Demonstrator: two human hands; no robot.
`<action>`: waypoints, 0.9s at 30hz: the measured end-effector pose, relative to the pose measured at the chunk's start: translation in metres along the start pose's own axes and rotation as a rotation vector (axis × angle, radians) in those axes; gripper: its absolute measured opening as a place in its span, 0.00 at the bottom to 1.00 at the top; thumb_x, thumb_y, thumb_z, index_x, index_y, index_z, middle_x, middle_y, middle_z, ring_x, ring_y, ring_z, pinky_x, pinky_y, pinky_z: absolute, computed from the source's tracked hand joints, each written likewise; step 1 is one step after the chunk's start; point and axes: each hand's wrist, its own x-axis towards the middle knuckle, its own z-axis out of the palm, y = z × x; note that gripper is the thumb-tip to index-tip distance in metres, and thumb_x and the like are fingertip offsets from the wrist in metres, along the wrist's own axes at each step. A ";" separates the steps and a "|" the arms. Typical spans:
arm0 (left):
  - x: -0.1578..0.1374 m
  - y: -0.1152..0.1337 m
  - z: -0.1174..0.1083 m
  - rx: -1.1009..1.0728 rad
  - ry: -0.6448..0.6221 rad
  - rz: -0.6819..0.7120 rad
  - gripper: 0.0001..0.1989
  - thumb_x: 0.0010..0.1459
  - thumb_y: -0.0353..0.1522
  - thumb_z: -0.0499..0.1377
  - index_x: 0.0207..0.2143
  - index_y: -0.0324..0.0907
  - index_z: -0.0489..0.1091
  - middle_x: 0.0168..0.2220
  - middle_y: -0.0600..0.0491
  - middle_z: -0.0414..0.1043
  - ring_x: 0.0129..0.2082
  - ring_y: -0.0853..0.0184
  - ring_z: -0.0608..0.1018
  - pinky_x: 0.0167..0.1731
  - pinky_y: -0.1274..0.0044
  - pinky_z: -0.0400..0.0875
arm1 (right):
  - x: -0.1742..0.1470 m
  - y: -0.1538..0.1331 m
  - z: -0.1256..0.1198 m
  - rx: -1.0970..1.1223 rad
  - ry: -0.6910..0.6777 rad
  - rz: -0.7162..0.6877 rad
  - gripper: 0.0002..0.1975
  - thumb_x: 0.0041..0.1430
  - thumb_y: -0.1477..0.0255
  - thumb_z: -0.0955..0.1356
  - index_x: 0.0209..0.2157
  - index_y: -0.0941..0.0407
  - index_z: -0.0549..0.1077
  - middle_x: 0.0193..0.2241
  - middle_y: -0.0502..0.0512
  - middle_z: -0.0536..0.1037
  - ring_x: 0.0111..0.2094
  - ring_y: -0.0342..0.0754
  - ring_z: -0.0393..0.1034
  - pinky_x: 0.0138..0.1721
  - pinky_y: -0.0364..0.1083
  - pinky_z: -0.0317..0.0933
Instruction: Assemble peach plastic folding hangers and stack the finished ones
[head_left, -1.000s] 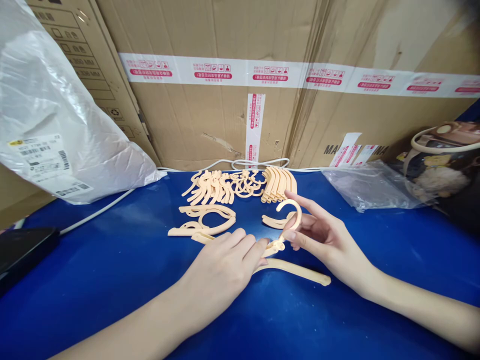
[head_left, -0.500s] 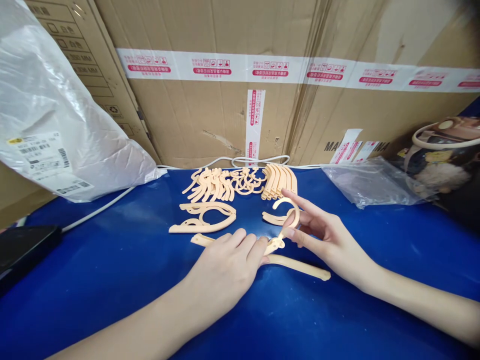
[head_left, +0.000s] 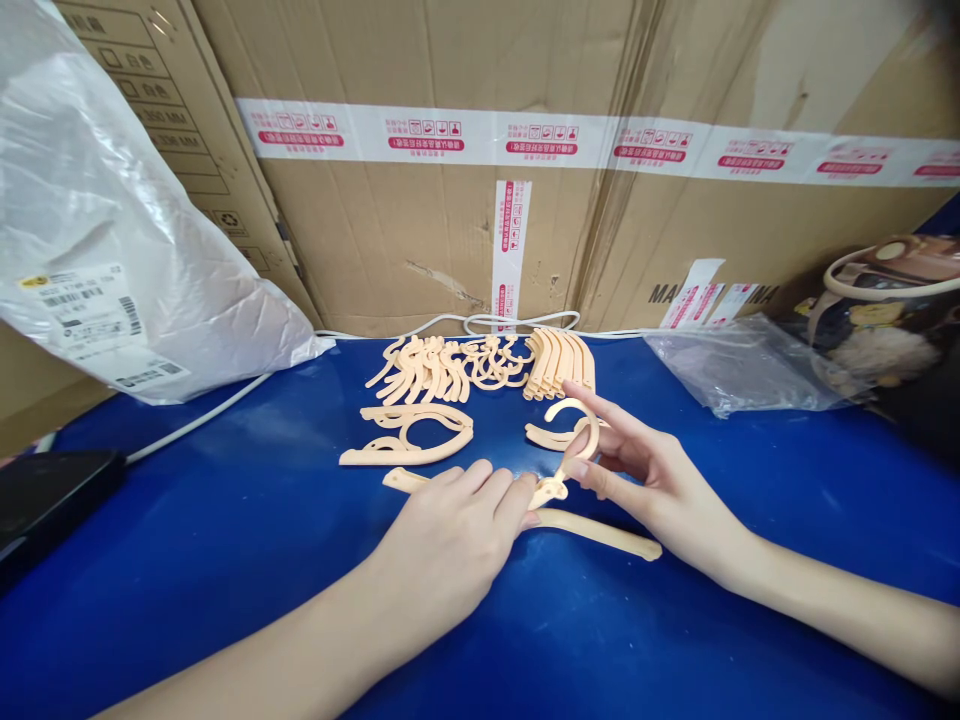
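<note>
Head view: we see the left hand [head_left: 457, 530] closed over a cream hanger arm [head_left: 405, 481] at the blue table [head_left: 225, 520], while the right hand [head_left: 645, 475] pinches a hook [head_left: 595, 432] between thumb and fingers, its foot meeting the arm's right end. One curved strip [head_left: 604, 533] extends from beside the left thumb. On the large box [head_left: 420, 230], white tape [head_left: 360, 131] carries red Chinese characters; we read "MA" and "NA" either side of torn tape. "350 MM" marks the other box [head_left: 202, 165]. Smaller print on the bag's [head_left: 180, 290] barcoded label [head_left: 90, 312] we cannot read.
</note>
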 end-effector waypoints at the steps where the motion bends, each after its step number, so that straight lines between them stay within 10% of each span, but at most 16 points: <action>1: 0.000 0.000 0.000 -0.001 0.002 -0.003 0.16 0.69 0.32 0.44 0.45 0.34 0.68 0.32 0.49 0.75 0.29 0.62 0.76 0.24 0.73 0.66 | 0.000 0.000 0.000 -0.011 -0.002 -0.004 0.29 0.60 0.72 0.66 0.61 0.53 0.57 0.29 0.47 0.73 0.30 0.42 0.67 0.31 0.43 0.64; 12: 0.011 -0.008 -0.027 -0.605 -0.266 -0.385 0.11 0.66 0.32 0.48 0.47 0.46 0.66 0.37 0.55 0.73 0.35 0.65 0.75 0.32 0.75 0.66 | -0.001 -0.002 -0.001 -0.294 -0.126 -0.168 0.27 0.59 0.69 0.70 0.57 0.50 0.58 0.37 0.50 0.76 0.37 0.45 0.71 0.38 0.45 0.66; 18: 0.017 -0.023 -0.028 -1.164 -0.232 -0.749 0.13 0.64 0.42 0.51 0.36 0.43 0.68 0.28 0.57 0.70 0.30 0.70 0.73 0.25 0.81 0.65 | -0.004 0.000 -0.003 -0.819 -0.291 -0.409 0.12 0.61 0.65 0.67 0.45 0.52 0.73 0.43 0.55 0.72 0.44 0.51 0.67 0.44 0.50 0.62; 27: 0.022 -0.028 -0.031 -1.650 -0.236 -1.120 0.09 0.57 0.36 0.60 0.34 0.37 0.71 0.36 0.48 0.76 0.35 0.66 0.78 0.28 0.78 0.76 | -0.001 -0.003 -0.002 -0.812 -0.296 -0.427 0.11 0.68 0.74 0.57 0.40 0.56 0.70 0.36 0.56 0.75 0.38 0.49 0.68 0.40 0.48 0.62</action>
